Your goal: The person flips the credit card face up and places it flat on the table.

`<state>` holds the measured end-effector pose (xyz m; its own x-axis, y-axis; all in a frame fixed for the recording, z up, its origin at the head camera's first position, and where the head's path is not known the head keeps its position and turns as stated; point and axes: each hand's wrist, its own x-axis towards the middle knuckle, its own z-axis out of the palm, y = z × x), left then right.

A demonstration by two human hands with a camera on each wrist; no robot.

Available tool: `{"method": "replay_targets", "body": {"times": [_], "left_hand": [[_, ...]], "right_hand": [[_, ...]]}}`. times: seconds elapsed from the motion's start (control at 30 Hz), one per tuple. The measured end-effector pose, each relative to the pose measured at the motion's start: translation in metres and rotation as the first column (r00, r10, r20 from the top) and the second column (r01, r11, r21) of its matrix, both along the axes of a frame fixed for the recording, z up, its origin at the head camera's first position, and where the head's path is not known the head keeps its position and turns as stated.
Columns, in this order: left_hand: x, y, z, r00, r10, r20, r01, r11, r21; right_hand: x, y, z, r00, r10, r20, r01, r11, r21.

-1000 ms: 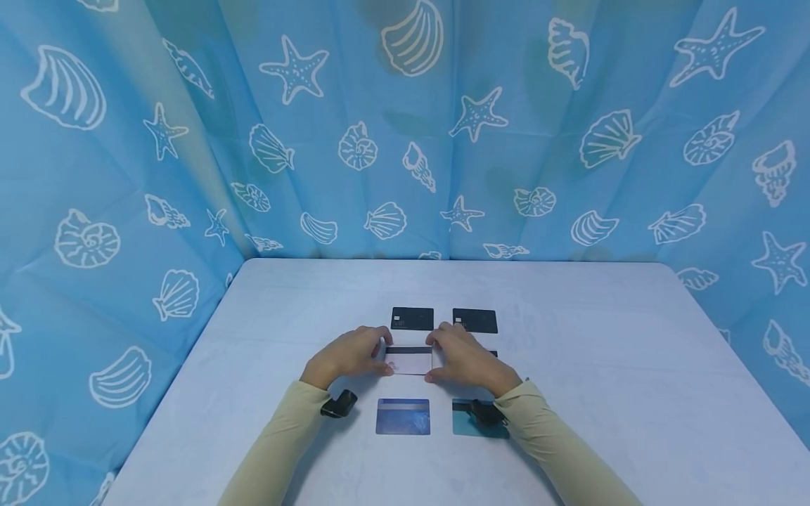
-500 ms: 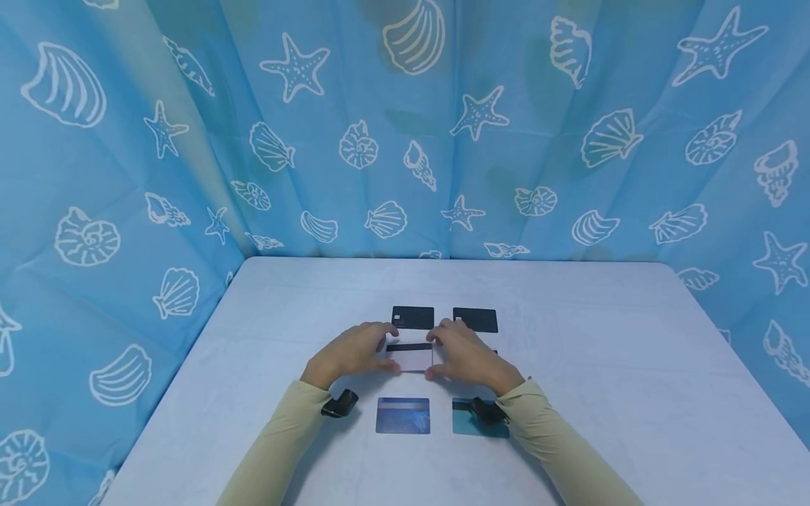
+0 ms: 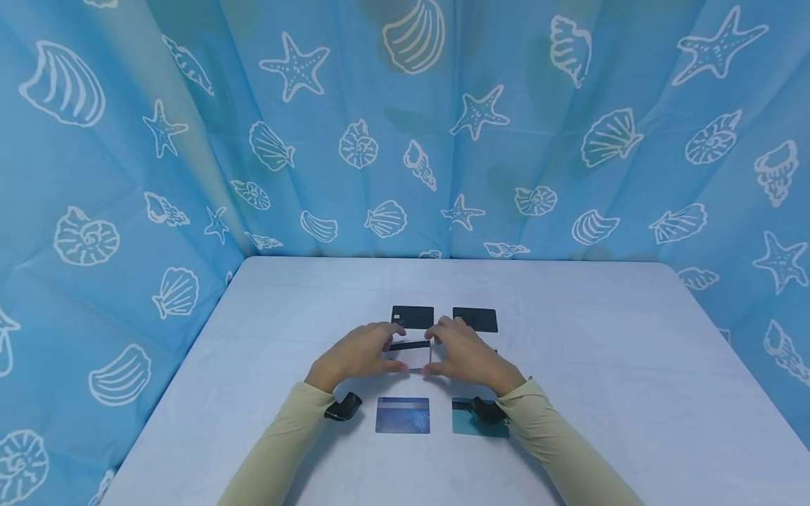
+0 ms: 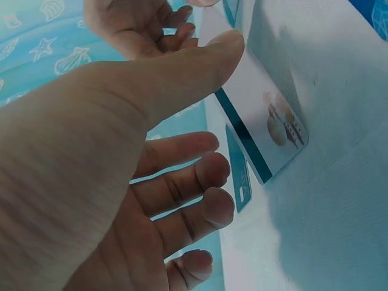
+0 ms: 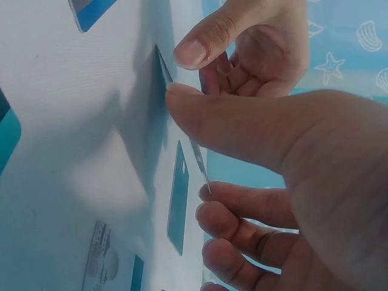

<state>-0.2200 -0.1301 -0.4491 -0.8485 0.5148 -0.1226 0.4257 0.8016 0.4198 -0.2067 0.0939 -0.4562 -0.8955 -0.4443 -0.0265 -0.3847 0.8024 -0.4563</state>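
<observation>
The right hand (image 3: pixel 468 355) is pinching a pale card (image 3: pixel 413 358), tilted over the table (image 3: pixel 588 393); the left hand (image 3: pixel 357 351) is curving around it half open, its grip unclear. Nearer, a blue card (image 3: pixel 402 416) is lying; a wrist camera (image 3: pixel 489 412) is partly hiding a teal card (image 3: pixel 468 425).

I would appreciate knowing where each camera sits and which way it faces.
Head: worn on the head, facing forward and down at the table, white card and curtain; left hand, right hand and sleeves show.
Left wrist: on that wrist, facing the left hand and card, right hand beyond.
Right wrist: on that wrist, facing the right hand and the card nearly edge-on, left hand beyond.
The wrist views share both hands and that card.
</observation>
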Motion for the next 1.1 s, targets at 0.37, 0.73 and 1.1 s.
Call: {"method": "replay_targets", "body": {"times": [0.37,0.73,1.1], "left_hand": [[0.002,0.003,-0.002,1.0,-0.019,-0.018,0.019,1.0,0.005],[0.005,0.008,-0.001,0.999,-0.042,-0.033,0.042,0.999,0.001],[0.006,0.01,-0.003,0.996,-0.07,-0.047,0.071,0.997,0.017]], "right_hand": [[0.001,0.0,0.003,1.0,0.012,-0.01,-0.012,1.0,-0.011],[0.005,0.0,0.008,0.999,0.022,-0.03,-0.023,1.0,-0.019],[0.007,-0.001,0.01,0.999,0.026,-0.039,-0.028,0.999,-0.043]]}}
